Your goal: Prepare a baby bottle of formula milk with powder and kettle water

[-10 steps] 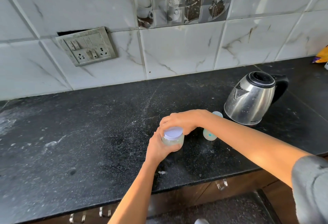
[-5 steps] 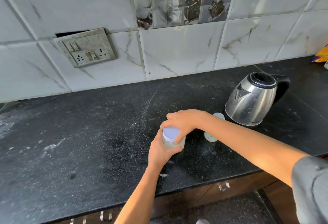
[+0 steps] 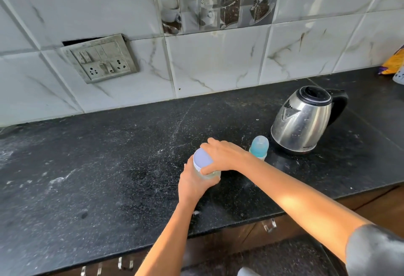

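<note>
A small clear jar with a pale lilac lid [image 3: 202, 159] stands on the black countertop [image 3: 109, 166] near the middle. My left hand [image 3: 193, 185] grips the jar's body from the near side. My right hand [image 3: 224, 157] curls over the lid's right edge, thumb at the front. Just right of my right hand a baby bottle [image 3: 259, 149] with a blue teat cover stands upright. A steel electric kettle [image 3: 303, 120] with a black lid and handle sits behind it, to the right.
A tiled wall with a switch and socket panel [image 3: 100, 58] runs behind the counter. A yellow packet [image 3: 394, 61] lies at the far right edge. Drawer handles [image 3: 270, 225] show under the counter's front edge. White powder dusts the countertop.
My right hand has turned on the lid, shifting from its far side to its right edge. The jar and my left hand stay in place.
</note>
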